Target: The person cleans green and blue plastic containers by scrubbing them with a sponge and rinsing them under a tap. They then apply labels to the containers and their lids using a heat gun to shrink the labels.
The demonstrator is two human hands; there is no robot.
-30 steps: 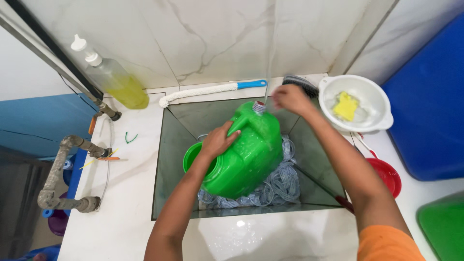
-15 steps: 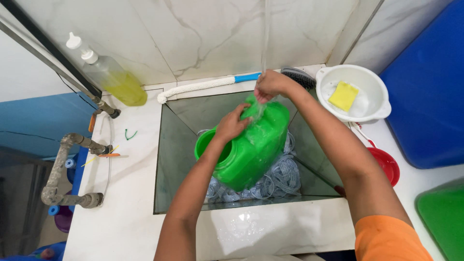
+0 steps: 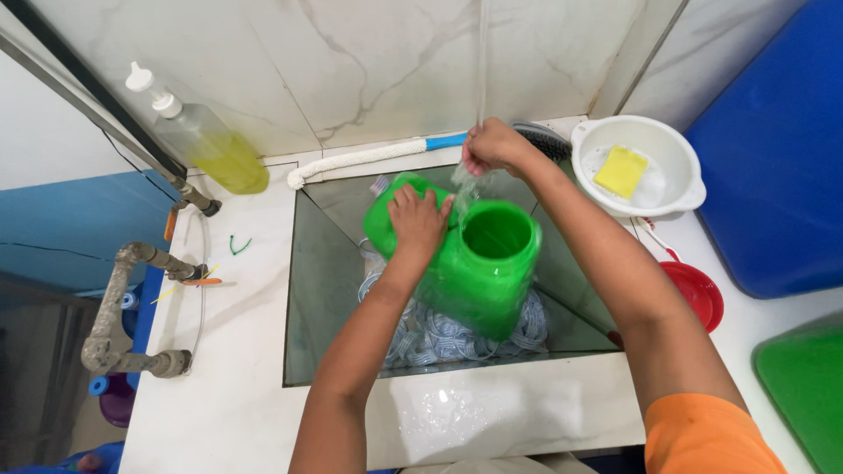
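Sink (image 3: pixel 334 290): one, holding one green jug (image 3: pixel 479 272) tilted over patterned cloth (image 3: pixel 439 338).
Bowl (image 3: pixel 676 175): one, white, with one yellow sponge (image 3: pixel 622 170).
Left hand (image 3: pixel 418 224): fingers wrapped on jug.
Right hand (image 3: pixel 492 145): fingers pinched round one clear hose (image 3: pixel 481 61).

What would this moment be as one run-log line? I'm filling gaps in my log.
left hand: grips green jug | right hand: holds hose above jug mouth | place: sink

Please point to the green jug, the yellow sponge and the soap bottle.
green jug (image 3: pixel 479 281), head view, on its side wall.
yellow sponge (image 3: pixel 622 170), head view, on its flat top.
soap bottle (image 3: pixel 215 145), head view, on its body.
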